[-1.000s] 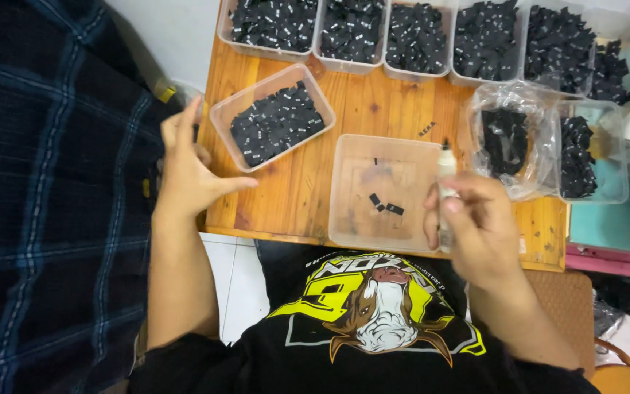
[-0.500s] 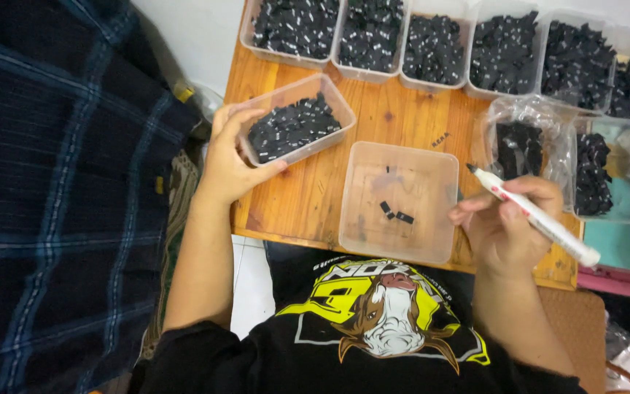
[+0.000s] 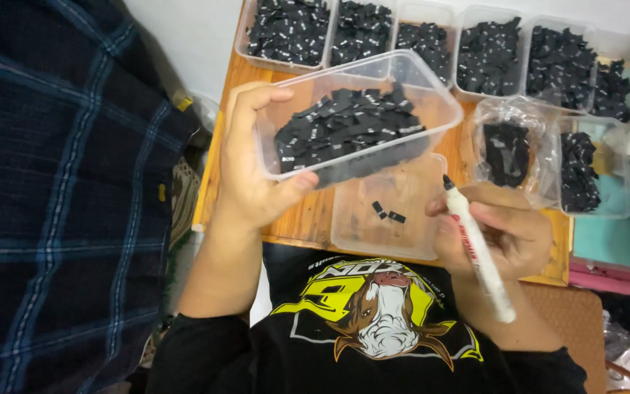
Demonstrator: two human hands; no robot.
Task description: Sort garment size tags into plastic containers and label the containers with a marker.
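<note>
the left hand (image 3: pixel 253 175) has its grip clamped on a clear tub (image 3: pixel 351 117) of black tags, lifted and tilted above the wooden counter (image 3: pixel 308 215). the right hand (image 3: pixel 501 233) has its grip closed around a white marker (image 3: pixel 477 248), beside a nearly empty tub (image 3: pixel 391 215).

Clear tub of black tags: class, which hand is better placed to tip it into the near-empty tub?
Probably the left hand: it already grips the clear tub of black tags above the near-empty tub. The right hand holds a marker.
</note>
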